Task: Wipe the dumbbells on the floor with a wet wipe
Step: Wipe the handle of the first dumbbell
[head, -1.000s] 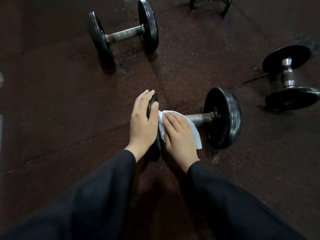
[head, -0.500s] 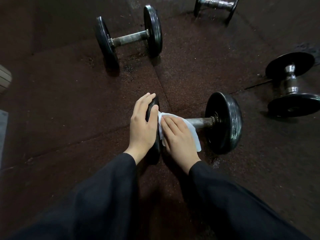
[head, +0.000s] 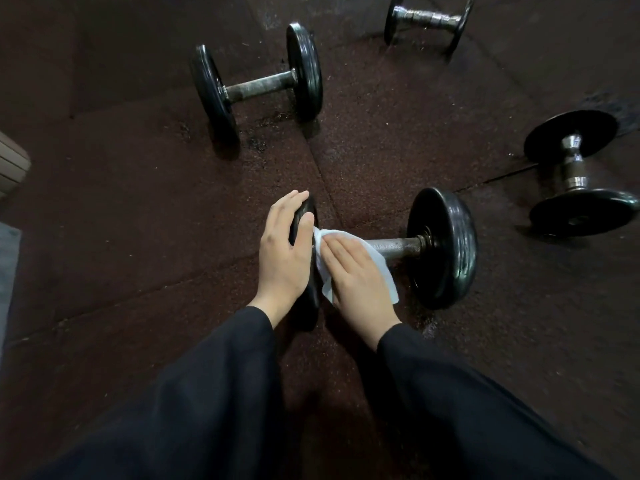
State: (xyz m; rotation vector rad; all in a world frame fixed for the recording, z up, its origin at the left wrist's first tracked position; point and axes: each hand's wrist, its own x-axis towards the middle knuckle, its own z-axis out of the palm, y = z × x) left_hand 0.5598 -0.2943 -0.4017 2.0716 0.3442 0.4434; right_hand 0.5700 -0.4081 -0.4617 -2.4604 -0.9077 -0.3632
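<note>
A black dumbbell (head: 441,247) with a steel handle lies on the dark rubber floor in front of me. My left hand (head: 284,258) grips its left plate, thumb on the inner face and fingers over the rim. My right hand (head: 356,277) presses a white wet wipe (head: 375,263) against the inner side of that plate and the near end of the handle. The wipe is folded under my fingers, and most of the left plate is hidden by my hands.
Three more dumbbells rest on the floor: one behind (head: 256,86), one at the far top (head: 427,19), and one standing on end at the right (head: 578,174). A pale object (head: 12,164) sits at the left edge. Floor mat seams cross the middle.
The view has tipped down slightly, so everything sits lower in frame. My right hand with the wipe stays at the left plate's inner side, shifted only a little.
</note>
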